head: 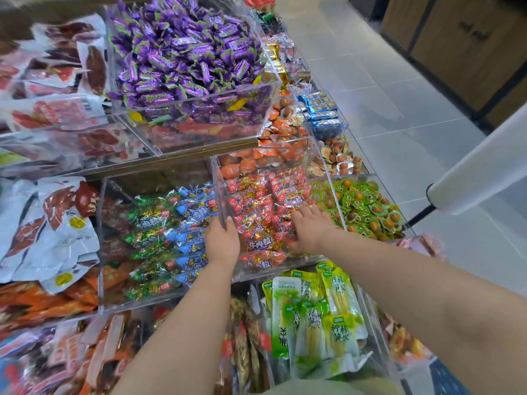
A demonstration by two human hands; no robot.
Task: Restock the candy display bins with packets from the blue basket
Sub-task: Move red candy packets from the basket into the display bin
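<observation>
Left hand (pixel 222 242): the left wall of the clear bin (pixel 221 181) is gripped.
Right hand (pixel 309 229): fingers are spread and laid on the red packets (pixel 256 201).

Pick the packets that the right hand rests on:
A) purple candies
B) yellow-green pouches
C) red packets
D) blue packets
C: the right hand lies palm down, fingers spread, on the red packets.
</observation>
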